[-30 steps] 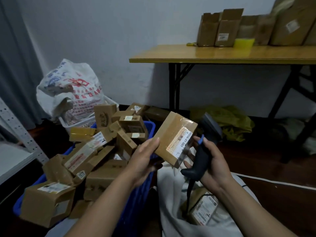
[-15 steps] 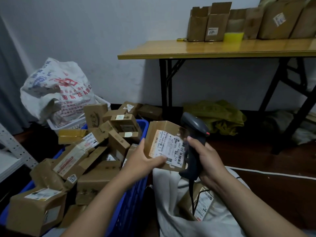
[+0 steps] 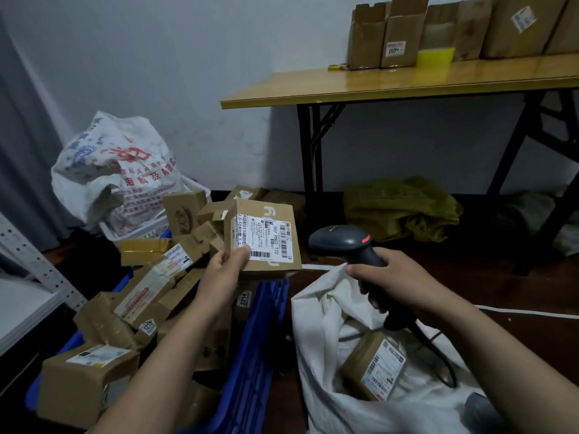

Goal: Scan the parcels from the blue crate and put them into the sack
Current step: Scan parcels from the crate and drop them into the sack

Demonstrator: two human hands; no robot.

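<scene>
My left hand (image 3: 226,270) grips a small cardboard parcel (image 3: 266,220) by its lower left corner, its white barcode label turned up toward me, above the blue crate's (image 3: 260,349) right rim. The crate at lower left is heaped with several brown parcels (image 3: 150,289). My right hand (image 3: 387,278) grips the handle of a dark grey barcode scanner (image 3: 340,242), whose head points left at the parcel from a short gap. Below it the white sack (image 3: 326,333) lies open, with one labelled parcel (image 3: 372,368) inside. The scanner's cable runs down into the sack.
A yellow-topped folding table (image 3: 407,79) with black legs stands behind, carrying cardboard boxes (image 3: 401,32). A printed white bag (image 3: 116,170) sits behind the crate. White metal shelving (image 3: 28,277) is at the left edge. A green bag (image 3: 401,208) lies under the table.
The parcel and the scanner have come apart: my left hand swung the parcel left with its label face up, and my right hand drew the scanner to the right over the sack.
</scene>
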